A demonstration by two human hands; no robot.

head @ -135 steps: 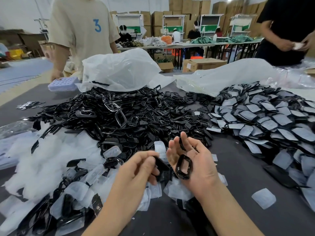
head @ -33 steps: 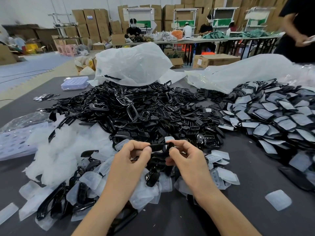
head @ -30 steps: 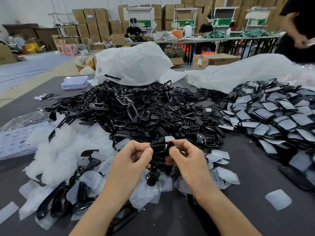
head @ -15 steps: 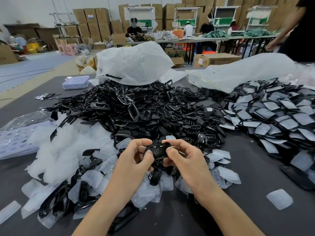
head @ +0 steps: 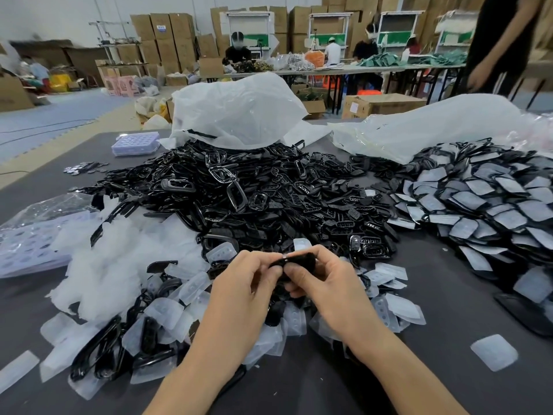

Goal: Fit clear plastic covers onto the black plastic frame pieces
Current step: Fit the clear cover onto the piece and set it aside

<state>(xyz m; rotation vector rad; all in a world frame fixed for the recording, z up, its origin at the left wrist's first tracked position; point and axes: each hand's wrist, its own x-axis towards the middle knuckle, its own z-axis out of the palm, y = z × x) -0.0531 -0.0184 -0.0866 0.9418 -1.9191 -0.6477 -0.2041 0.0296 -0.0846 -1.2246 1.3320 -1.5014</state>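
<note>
Both hands hold one black frame piece edge-on, just above the table's near middle. My left hand pinches its left end, and my right hand pinches its right end with the thumb on the near edge. A thin pale edge shows along the piece's top; whether a cover sits on it I cannot tell. Loose clear plastic covers lie scattered under and around my hands. A big heap of black frame pieces fills the middle of the table. Frames with covers fitted are piled at the right.
Dark grey table. White plastic bags lie behind the heaps. A lilac tray sits at the far left, bagged trays at the left edge. A single cover lies at near right. A person in black stands at far right.
The piece, held face-up half a second ago, is now turned edge-on between my fingers. Both hands stay at the same spot. The person at far right has shifted.
</note>
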